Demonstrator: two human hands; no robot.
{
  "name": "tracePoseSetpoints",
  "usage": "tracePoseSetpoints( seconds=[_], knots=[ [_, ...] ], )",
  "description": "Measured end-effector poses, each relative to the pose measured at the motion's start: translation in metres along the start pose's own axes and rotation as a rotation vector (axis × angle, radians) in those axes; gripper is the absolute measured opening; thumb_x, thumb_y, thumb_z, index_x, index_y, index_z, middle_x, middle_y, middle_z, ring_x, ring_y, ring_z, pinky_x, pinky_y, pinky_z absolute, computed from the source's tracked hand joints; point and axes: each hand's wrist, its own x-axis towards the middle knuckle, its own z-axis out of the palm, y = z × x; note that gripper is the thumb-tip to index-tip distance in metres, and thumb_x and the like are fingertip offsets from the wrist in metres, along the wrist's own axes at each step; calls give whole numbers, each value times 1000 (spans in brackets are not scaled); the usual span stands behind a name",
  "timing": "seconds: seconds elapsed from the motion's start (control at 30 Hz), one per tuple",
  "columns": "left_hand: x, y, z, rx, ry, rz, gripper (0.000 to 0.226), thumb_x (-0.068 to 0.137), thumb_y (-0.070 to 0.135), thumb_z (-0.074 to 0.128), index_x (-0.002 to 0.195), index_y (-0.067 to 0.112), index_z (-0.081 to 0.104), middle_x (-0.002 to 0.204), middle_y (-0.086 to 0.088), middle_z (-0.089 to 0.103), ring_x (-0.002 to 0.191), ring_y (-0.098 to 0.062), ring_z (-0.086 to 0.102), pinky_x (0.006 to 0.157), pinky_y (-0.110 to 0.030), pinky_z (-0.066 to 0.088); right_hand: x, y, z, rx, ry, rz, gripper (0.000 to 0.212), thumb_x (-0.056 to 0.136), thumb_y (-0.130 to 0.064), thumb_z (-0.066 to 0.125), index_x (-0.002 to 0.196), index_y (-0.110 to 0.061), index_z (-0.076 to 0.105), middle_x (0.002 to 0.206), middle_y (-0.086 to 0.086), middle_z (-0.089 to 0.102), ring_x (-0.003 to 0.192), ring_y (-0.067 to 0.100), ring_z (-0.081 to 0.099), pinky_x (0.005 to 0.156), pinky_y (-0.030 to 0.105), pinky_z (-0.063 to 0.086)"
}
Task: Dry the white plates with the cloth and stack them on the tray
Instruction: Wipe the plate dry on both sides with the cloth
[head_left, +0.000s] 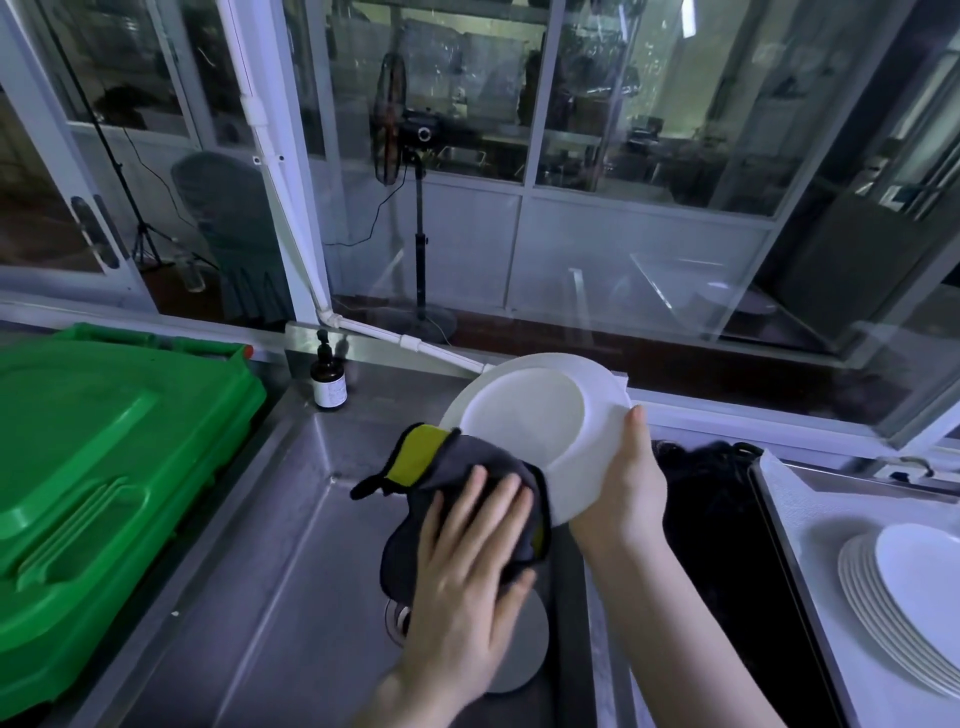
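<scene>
The left hand, fingers flat, pressed the cloth against the white plate. The right hand gripped its rim, tilting it over the sink for wiping, near the stacked plates.

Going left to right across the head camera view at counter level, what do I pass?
green bin → brown pump bottle → left hand pressing the cloth → white plate → right hand gripping its rim → stack of plates on the tray
</scene>
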Motion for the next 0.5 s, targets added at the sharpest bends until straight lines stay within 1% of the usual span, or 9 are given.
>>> tracePoseSetpoints(
  seconds=[0.03,0.07,0.1,0.2,0.27,0.33,0.37,0.43,0.5],
  knots=[
    [4,5,0,24,-12,36,50,103,39,32,149,22,38,159,7,32,148,-23,25,116,-50,22,0,4,1,-18,9,-6,41,95,-53,58,105,-15,67,78,-3,78,68,12,74,60,23,58],
    [10,9,-2,23,-15,51,49,103,38,33,148,20,41,158,6,34,148,-22,26,116,-50,23,-1,7,3,-58,8,-10,42,94,-56,58,98,-16,68,69,-7,76,61,8,72,52,20,54],
    [18,12,-4,3,-21,49,47,104,37,34,146,19,44,157,6,35,148,-21,26,115,-50,24,-2,11,3,-112,-14,-11,45,93,-59,57,94,-16,69,69,-8,76,62,8,73,53,21,54],
    [45,14,-14,-62,-66,14,47,101,32,38,145,17,47,156,7,37,149,-16,23,116,-49,25,-9,22,-1,-224,-125,-49,54,94,-62,51,87,-16,79,88,0,79,81,14,76,64,23,56],
    [65,14,-18,-53,-83,4,47,100,30,38,144,16,49,154,8,39,149,-13,22,117,-46,25,-17,28,-2,-297,-199,-124,50,97,-61,44,82,-31,81,91,1,79,87,13,75,68,22,55],
    [84,12,-20,-37,-88,-6,47,100,33,37,141,16,53,152,8,42,148,-11,24,118,-42,24,-22,33,-3,-372,-220,-195,47,101,-57,39,82,-39,79,86,-3,78,91,10,73,69,19,51],
    [92,9,-20,-38,-95,-18,48,100,35,36,139,15,54,151,8,44,147,-11,25,118,-41,24,-23,36,-4,-400,-204,-216,47,101,-56,40,80,-40,78,82,-5,77,88,9,73,65,16,51],
    [105,-2,-20,-65,-116,-85,50,100,40,35,140,15,54,150,6,46,147,-11,26,119,-41,24,-27,38,-5,-409,-203,-193,47,99,-58,43,73,-39,77,75,-5,76,72,8,72,57,15,52],
    [112,-18,-19,-147,-120,-195,49,100,38,38,140,16,53,150,6,46,147,-11,27,120,-37,23,-29,38,-10,-428,-214,-178,53,98,-59,46,63,-29,73,64,-5,70,58,10,64,51,18,48]
  ],
)
